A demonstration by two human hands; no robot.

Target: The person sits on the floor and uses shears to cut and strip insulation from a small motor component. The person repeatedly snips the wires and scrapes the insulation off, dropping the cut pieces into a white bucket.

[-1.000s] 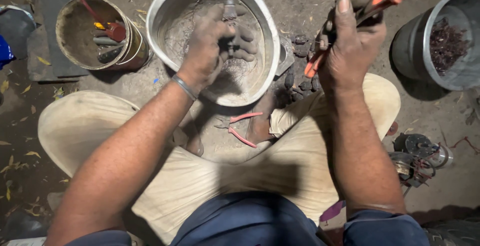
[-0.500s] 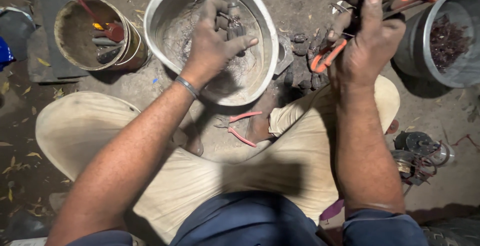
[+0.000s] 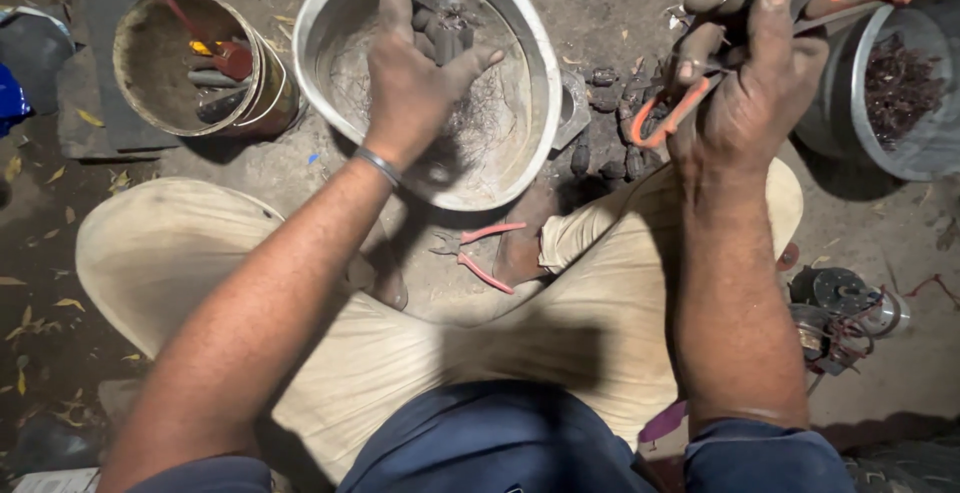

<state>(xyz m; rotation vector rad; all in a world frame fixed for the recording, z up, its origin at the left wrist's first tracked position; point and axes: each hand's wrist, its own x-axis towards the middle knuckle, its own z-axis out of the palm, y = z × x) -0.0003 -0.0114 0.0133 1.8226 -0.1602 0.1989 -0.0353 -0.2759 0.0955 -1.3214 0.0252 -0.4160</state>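
**Motor part held in the metal bowl, cutters raised**

Motor part [image 3: 452,15]: small dark piece with a metal shaft, sits inside the big metal bowl [image 3: 330,13], upper middle of the head view, over a layer of fine grey wire scraps.

Head view, only one:
- Left hand [image 3: 415,73] reaches into the bowl, fingers clenched around the motor part, thumb out to the right. Metal bangle on the wrist.
- Right hand [image 3: 750,83] up at the top right, clenched on orange-handled cutters [image 3: 690,103]. Blades run off toward the top edge; can't tell if they are apart.
- Second pair of red-handled pliers [image 3: 485,253] lies on the floor between the crossed legs, untouched.
- Pile of dark motor parts [image 3: 610,123] on the floor just right of the bowl.
- Grey bucket [image 3: 930,143] far right holds reddish wire scraps. Small tin [image 3: 260,103] at left holds tools with a red handle.
- Stripped motor with loose wires [image 3: 840,313] on the floor at lower right.

Doing it well, judged: keep the part low over the bowl so scraps fall inside, turn it so the winding faces the cutters, bring the cutters down close, keep left fingertips off the cutting line.
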